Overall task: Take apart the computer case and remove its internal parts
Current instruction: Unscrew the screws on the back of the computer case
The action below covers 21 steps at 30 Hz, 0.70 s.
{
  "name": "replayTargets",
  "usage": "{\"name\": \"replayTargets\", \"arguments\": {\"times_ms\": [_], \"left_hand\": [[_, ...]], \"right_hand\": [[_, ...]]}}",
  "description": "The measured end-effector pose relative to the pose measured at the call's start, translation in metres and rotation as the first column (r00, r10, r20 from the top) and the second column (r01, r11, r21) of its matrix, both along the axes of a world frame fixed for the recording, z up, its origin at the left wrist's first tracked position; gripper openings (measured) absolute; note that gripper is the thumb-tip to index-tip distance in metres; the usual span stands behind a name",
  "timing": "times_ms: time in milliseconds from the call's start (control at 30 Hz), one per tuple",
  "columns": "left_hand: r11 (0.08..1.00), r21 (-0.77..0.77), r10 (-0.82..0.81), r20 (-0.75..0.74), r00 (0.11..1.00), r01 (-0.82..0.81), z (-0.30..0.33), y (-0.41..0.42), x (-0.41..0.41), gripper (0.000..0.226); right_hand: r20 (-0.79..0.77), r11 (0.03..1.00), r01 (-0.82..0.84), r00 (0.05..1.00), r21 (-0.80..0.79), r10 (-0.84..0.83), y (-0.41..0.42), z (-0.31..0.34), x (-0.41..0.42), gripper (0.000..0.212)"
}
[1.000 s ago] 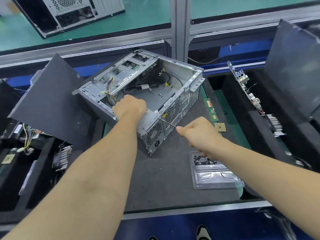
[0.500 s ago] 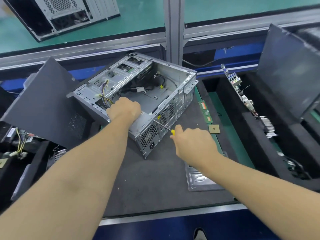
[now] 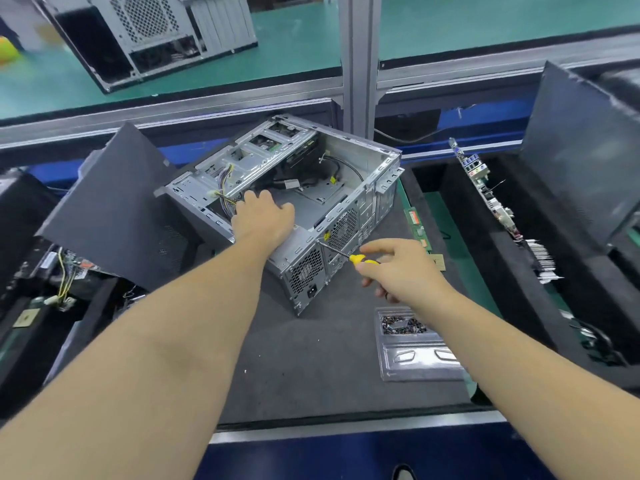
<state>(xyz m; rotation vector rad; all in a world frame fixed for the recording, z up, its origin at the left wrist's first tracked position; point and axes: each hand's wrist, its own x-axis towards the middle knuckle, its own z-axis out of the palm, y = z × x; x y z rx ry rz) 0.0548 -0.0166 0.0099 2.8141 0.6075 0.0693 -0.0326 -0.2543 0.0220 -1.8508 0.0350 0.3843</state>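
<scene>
An open silver computer case (image 3: 377, 168) lies on its side on the dark mat (image 3: 311, 358), its rear panel with fan grilles facing me. Yellow and black cables (image 3: 223, 188) hang inside near the drive cage. My left hand (image 3: 263, 216) rests inside the case on the power supply at the near left corner, fingers spread. My right hand (image 3: 398, 268) pinches a yellow-handled screwdriver (image 3: 360, 259). Its metal tip touches the upper edge of the rear panel beside the round fan grille (image 3: 343, 226).
A clear plastic tray (image 3: 415, 362) with several small screws sits on the mat near my right forearm. A green memory stick (image 3: 417, 226) lies right of the case. Black side panels (image 3: 114, 209) lean left and right. Bins (image 3: 512, 271) hold a motherboard and other parts. A second case (image 3: 149, 32) stands behind.
My left hand has opened and slid further into the case. My right hand has moved right and loosened to a fingertip hold on the screwdriver, showing the yellow handle.
</scene>
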Motion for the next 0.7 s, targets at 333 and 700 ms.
{"name": "replayTargets", "arguments": {"times_ms": [333, 700], "left_hand": [[0.988, 0.127, -0.081, -0.067, 0.994, 0.089, -0.010, -0.001, -0.019, 0.061], [0.985, 0.142, -0.084, -0.111, 0.990, 0.099, -0.010, -0.001, -0.014, 0.059]], "right_hand": [[-0.475, 0.972, 0.158, 0.878, 0.171, -0.060, 0.005, 0.001, 0.006, 0.023], [-0.182, 0.980, -0.096, 0.981, -0.177, 0.063, 0.005, 0.000, 0.009, 0.033]]}}
